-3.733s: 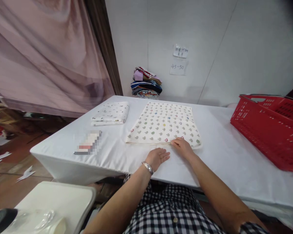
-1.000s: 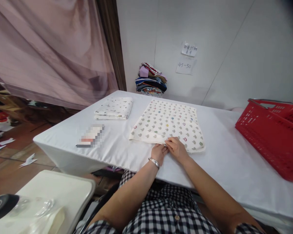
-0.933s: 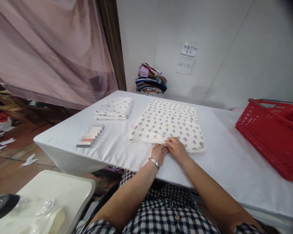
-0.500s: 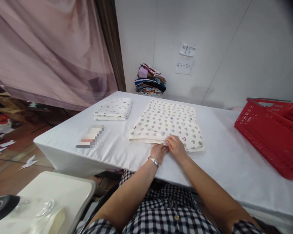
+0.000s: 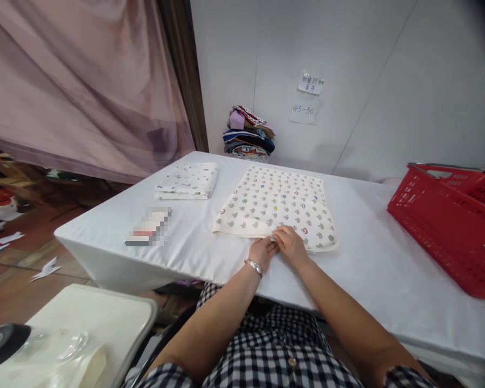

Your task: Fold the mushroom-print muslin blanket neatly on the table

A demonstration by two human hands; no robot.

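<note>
A cream cloth [image 5: 283, 199] with small grey mushroom shapes and a few coloured ones lies spread on the table before me. At its near edge my right hand [image 5: 291, 247] pinches the fabric between thumb and fingers. Close against it, my left hand [image 5: 262, 253], with a silver bracelet at the wrist, has its fingers curled at the same edge; their tips are partly hidden. Left of the hands, a plain pale strip of the cloth shows along the near edge. Farther left lies a folded white cloth [image 5: 188, 180] with small dark prints.
The white-covered table [image 5: 367, 269] carries a red plastic basket [image 5: 440, 226] at right and a blurred-out flat object [image 5: 149, 226] at left. Stacked fabrics [image 5: 248, 132] stand by the wall. A white stool [image 5: 105, 312] holding a clear container with a black part is at lower left.
The cloth's near edge left of my hands has turned, so a wider plain strip shows where a narrow fold was. My right hand has shifted slightly left.
</note>
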